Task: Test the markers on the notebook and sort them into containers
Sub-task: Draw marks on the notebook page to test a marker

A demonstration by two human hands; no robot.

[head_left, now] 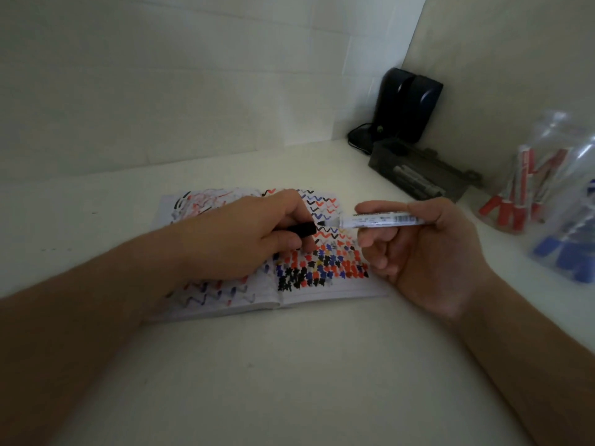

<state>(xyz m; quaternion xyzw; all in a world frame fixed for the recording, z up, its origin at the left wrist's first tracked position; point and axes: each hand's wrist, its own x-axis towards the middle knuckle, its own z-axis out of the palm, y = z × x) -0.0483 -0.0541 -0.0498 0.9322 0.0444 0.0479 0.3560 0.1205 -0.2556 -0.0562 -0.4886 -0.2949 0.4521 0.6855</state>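
Note:
An open notebook [322, 284] lies on the white table, its pages covered with red, blue and black test marks. My right hand [428, 252] grips a white-barrelled marker [380, 220] held level above the right page, black tip pointing left. My left hand [244, 236] pinches the black cap [302, 229], which sits just off the tip. At the far right stand a clear container of red-capped markers [528, 188] and a clear container of blue-capped markers [570, 249]. A dark tray [418, 172] behind the notebook holds a few markers.
Two black speakers [405, 104] with a cable stand in the back corner against the white walls. Bare white table stretches in front of the notebook and to its left.

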